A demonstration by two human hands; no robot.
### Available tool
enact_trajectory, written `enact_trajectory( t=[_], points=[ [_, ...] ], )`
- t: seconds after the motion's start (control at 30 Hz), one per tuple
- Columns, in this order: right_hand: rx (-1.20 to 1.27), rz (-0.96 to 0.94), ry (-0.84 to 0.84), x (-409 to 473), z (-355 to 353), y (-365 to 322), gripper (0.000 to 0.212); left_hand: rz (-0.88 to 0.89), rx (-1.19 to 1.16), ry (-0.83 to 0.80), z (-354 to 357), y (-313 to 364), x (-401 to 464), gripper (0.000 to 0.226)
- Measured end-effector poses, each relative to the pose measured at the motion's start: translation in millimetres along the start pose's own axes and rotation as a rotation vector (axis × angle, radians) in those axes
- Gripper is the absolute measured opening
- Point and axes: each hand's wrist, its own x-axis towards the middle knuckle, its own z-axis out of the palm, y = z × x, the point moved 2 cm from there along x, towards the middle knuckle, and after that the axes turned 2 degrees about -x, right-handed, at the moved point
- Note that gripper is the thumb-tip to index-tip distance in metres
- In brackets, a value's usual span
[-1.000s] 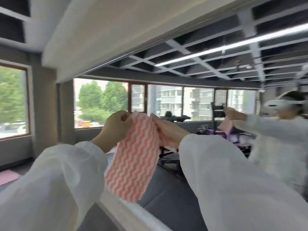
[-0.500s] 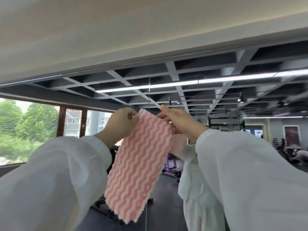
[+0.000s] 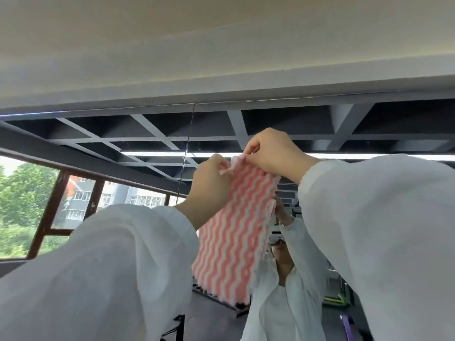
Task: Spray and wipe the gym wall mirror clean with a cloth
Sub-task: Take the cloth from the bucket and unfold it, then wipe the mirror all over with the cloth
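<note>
- The wall mirror (image 3: 123, 148) fills most of the view below a pale overhead band (image 3: 221, 45); a thin vertical seam (image 3: 188, 148) splits it into 2 panes.
- Reflected in it are a dark grid ceiling (image 3: 283, 121) with a long light strip (image 3: 157, 153), and brown-framed windows (image 3: 56, 205) at the left showing trees and buildings.
- 2 loose white sleeves (image 3: 110, 267) rise from the bottom corners toward the glass.
- The person's reflection (image 3: 283, 279), in the same white garment with arms raised, shows low in the right pane, partly hidden by the cloth.
- The cloth (image 3: 234, 232), pink with white wavy stripes, hangs flat in front of the mirror, held up by its top edge; its lower end dangles free. Whether it touches the glass cannot be told.
- The right hand (image 3: 273, 153) pinches the cloth's top right part between curled fingers and thumb.
- The left hand (image 3: 209, 185) grips the top left corner, fingers curled around the bunched edge, just beside the right hand.
</note>
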Motion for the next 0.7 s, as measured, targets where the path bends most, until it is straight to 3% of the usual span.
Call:
enact_trajectory(
  t=[0.1,0.27,0.33,0.47,0.6,0.7],
  points=[
    [0.049,0.014,0.106,16,11,5,0.018,0.130,0.107,0.025,20,-11,14,0.018],
    [0.256,0.082,0.266,44,37,11,0.020,0.350,0.458,-0.001,48,-34,28,0.100],
    [0.286,0.119,0.287,56,47,13,0.019,0.444,0.681,0.053,50,-57,42,0.114],
    [0.317,0.185,0.343,84,68,22,0.013,0.617,0.823,0.247,42,-105,85,0.113],
    [0.329,0.254,0.424,120,85,36,0.013,0.516,1.033,0.093,30,-139,133,0.099],
    [0.470,0.349,0.469,148,101,44,0.008,0.601,1.137,0.023,27,-162,169,0.096]
  ],
)
